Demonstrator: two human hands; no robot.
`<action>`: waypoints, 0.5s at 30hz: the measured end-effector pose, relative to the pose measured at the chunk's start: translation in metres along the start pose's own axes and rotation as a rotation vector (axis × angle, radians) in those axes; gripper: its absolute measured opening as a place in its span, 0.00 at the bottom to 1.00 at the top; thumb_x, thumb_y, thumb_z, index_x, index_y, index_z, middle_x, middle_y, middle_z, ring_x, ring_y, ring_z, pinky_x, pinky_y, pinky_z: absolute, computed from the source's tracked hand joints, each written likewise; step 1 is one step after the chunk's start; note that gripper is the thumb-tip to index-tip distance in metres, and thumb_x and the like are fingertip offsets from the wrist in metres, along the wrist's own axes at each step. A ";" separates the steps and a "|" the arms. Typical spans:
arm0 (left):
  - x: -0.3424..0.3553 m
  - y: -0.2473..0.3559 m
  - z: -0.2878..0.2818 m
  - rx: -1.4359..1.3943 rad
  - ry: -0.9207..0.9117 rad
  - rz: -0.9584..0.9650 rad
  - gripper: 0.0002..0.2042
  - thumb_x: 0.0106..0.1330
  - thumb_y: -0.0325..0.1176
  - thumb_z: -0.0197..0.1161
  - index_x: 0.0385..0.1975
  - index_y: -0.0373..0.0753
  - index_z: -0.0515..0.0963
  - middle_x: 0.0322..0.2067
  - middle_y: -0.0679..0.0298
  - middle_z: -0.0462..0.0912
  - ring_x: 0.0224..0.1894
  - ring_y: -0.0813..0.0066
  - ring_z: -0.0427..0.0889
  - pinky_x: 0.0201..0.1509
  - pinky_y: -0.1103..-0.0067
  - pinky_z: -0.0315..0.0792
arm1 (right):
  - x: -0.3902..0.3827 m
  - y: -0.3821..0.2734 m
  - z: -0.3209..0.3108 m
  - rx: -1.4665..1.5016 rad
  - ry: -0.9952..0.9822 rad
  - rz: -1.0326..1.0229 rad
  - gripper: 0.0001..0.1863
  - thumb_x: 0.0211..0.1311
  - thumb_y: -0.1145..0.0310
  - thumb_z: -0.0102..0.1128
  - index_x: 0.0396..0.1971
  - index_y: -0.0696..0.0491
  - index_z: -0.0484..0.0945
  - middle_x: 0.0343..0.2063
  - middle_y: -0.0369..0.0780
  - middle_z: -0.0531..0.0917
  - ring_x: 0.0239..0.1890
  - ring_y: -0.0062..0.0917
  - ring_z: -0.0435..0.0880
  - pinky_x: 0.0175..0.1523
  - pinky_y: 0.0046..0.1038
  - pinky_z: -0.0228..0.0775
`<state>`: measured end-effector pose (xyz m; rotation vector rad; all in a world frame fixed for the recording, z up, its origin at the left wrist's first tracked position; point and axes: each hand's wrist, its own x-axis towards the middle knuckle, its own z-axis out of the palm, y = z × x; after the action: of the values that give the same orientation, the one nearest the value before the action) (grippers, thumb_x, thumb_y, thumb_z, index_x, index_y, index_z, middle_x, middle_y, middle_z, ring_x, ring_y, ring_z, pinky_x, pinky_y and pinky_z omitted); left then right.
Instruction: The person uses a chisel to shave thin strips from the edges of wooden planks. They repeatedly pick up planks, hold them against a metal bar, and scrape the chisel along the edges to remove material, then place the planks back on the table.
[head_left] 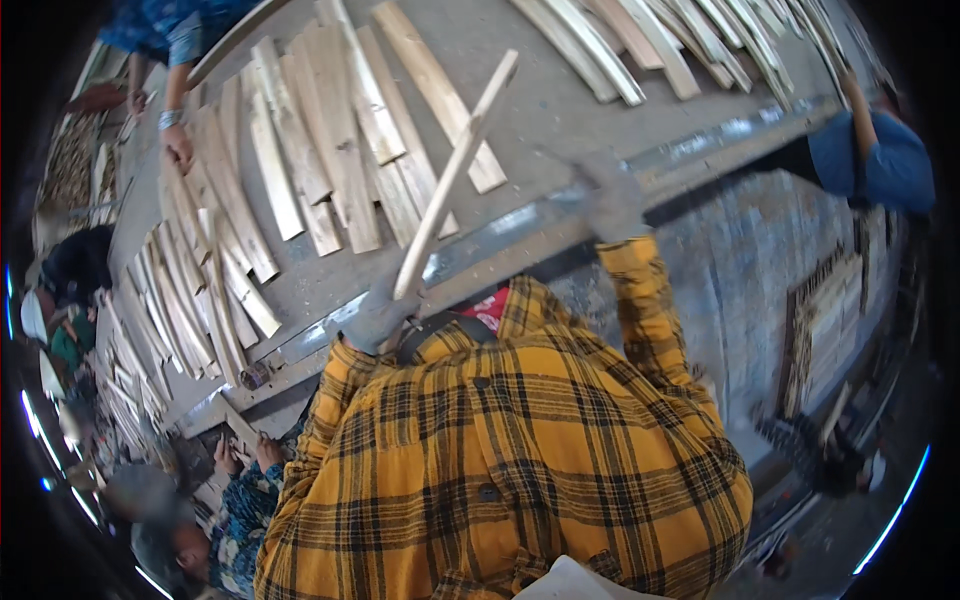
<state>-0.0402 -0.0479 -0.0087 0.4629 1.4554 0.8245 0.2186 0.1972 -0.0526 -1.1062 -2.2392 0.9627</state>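
Note:
My left hand (pixel 373 315), in a grey glove, is closed on the lower end of a long pale wooden slat (pixel 456 172), raised diagonally over the table's near edge. My right hand (pixel 610 195), also gloved, is over that edge at the right, below the slat's upper end and apart from it; its fingers are motion-blurred. Loose slats (pixel 325 120) lie in rows and overlapping piles on the grey worktable (pixel 540 110), left of and beyond the raised slat.
More slats (pixel 675 55) lie at the top right. Co-workers' hands (pixel 178 150) reach in at the upper left, and others hold wood (pixel 240 425) at the lower left. A blue-sleeved arm (pixel 870 160) is at the right, above a stack of boards (pixel 820 320).

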 end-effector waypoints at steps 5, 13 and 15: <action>0.018 -0.017 -0.009 0.083 -0.114 0.033 0.37 0.52 0.18 0.54 0.67 0.35 0.58 0.34 0.64 0.72 0.35 0.78 0.73 0.34 0.83 0.72 | -0.057 0.021 -0.067 -0.487 -0.226 0.327 0.10 0.59 0.63 0.55 0.36 0.45 0.83 0.31 0.42 0.83 0.38 0.42 0.82 0.41 0.41 0.73; 0.037 -0.008 -0.011 0.318 -0.186 -0.087 0.40 0.51 0.18 0.53 0.70 0.44 0.54 0.33 0.65 0.72 0.31 0.79 0.73 0.30 0.83 0.73 | -0.057 0.016 -0.022 -0.649 -0.418 0.433 0.11 0.60 0.64 0.51 0.32 0.49 0.83 0.32 0.45 0.84 0.39 0.42 0.83 0.44 0.42 0.74; 0.038 -0.007 -0.013 0.257 -0.196 -0.125 0.40 0.51 0.18 0.53 0.70 0.44 0.54 0.33 0.65 0.73 0.29 0.78 0.73 0.29 0.83 0.74 | -0.056 0.017 -0.015 -0.681 -0.453 0.437 0.12 0.60 0.64 0.51 0.32 0.49 0.83 0.32 0.45 0.84 0.39 0.42 0.83 0.45 0.42 0.74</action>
<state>-0.0543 -0.0273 -0.0408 0.6216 1.3975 0.4800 0.2695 0.1645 -0.0611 -1.8854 -2.8755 0.6468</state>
